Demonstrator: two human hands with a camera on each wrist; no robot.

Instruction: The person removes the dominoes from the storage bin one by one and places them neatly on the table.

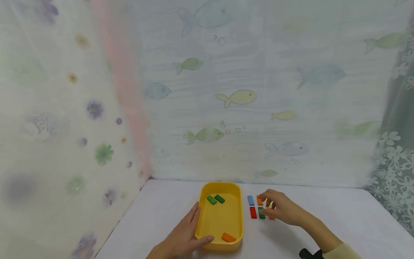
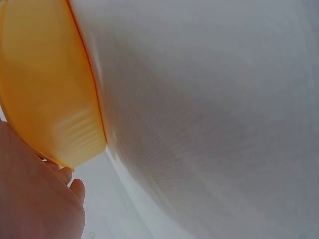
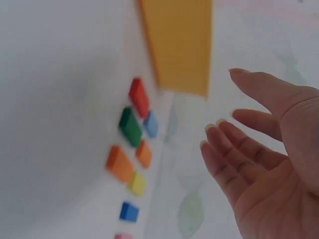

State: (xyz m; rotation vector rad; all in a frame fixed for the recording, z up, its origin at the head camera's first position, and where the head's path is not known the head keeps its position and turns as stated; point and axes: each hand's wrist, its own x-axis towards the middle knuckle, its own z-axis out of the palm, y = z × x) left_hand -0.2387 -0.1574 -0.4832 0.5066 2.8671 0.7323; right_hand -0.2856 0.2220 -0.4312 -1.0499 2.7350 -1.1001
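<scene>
A yellow plastic tray [image 1: 220, 219] stands on the white table, holding two green blocks [image 1: 215, 199] at its far end and an orange block [image 1: 228, 237] near its front. My left hand [image 1: 182, 230] holds the tray's near left corner, thumb over the rim and fingers along the outer wall. To the tray's right my right hand [image 1: 284, 208] hovers over a group of flat blocks, fingers loosely bent and holding nothing. Among them are a red block [image 3: 139, 98], a green block [image 3: 131, 128], a light blue block [image 3: 150, 124], a yellow block [image 3: 136, 183] and two orange ones, partly covered by the hand in the head view.
A blue block [image 3: 129, 212] and a pink block [image 3: 123, 236] lie further along the row in the right wrist view. Behind the table hangs a curtain [image 1: 239, 144] printed with fish, and a flowered curtain [image 1: 64, 144] hangs at the left. Something black [image 1: 310, 254] shows below the right forearm.
</scene>
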